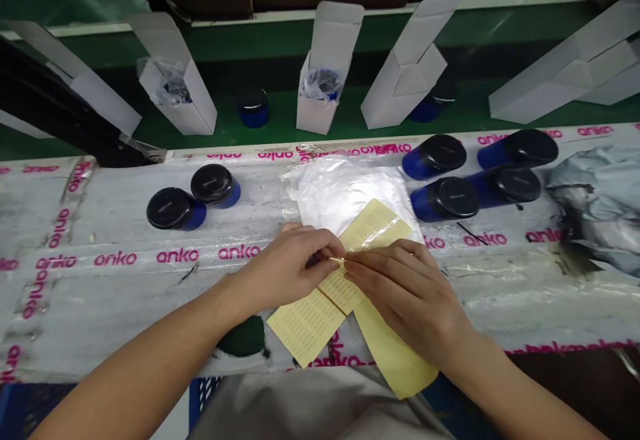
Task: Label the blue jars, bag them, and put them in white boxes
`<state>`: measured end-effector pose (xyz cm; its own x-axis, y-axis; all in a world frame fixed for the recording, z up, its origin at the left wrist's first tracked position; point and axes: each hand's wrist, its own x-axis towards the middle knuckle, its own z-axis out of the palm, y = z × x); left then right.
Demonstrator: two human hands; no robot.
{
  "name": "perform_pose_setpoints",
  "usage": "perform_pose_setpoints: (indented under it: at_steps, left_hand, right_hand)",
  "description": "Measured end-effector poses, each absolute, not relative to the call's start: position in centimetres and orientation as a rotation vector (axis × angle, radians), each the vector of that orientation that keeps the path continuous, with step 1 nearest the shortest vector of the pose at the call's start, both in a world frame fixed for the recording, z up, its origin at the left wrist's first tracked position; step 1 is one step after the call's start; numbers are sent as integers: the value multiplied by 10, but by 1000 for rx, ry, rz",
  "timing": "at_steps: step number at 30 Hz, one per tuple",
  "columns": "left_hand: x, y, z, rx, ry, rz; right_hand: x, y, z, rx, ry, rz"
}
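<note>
Yellow sheets of small printed labels (310,323) lie on the bench in front of me, one overlapping another. A plain yellow backing sheet (395,353) hangs over the front edge beneath my right hand. My left hand (293,267) is closed, thumb and forefinger pinched above the labels. My right hand (413,287) comes from the other side, fingers pressed together, its tips meeting the left ones at a small pale edge. What is pinched there is too small to name. Behind the hands lies a stack of clear plastic bags (345,190), partly under the upper label sheet.
Blue jars with black lids stand left (213,187) and right (440,157) on the taped bench. Open white boxes (320,103) line a green belt (280,120) behind, some holding bagged jars. A grey plastic bundle (600,200) lies far right; a black arm (65,100) slants in left.
</note>
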<state>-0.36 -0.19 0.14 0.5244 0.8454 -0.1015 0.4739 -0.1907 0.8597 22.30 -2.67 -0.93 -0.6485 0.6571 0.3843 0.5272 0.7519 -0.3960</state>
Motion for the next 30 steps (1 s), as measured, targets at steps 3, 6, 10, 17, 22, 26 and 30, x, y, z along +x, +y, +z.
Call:
perform_pose_setpoints:
  at_steps: [3, 6, 10, 17, 22, 26, 30]
  left_hand:
    - [-2, -3, 2, 1841, 1110, 505]
    - [0, -4, 2, 1855, 1148, 492]
    - [1, -4, 3, 1869, 1178, 468]
    - [1, -7, 11, 1842, 1133, 356]
    - [12, -16, 2, 1829, 1245, 458]
    - [16, -19, 0, 1818, 1270, 464]
    - [19, -19, -1, 1820, 1280, 442]
  right_hand:
    - [223, -26, -11, -921, -2412, 346]
    - [219, -24, -13, -1017, -2304, 472]
    - [217, -23, -17, -1079, -2142, 699]
    - [216, -24, -14, -1141, -2044, 860]
    - [216, -21, -13, -1136, -2036, 875]
    - [214, -22, -16, -1133, -2025, 860]
    - [212, -22, -15, -1186, -1901, 960]
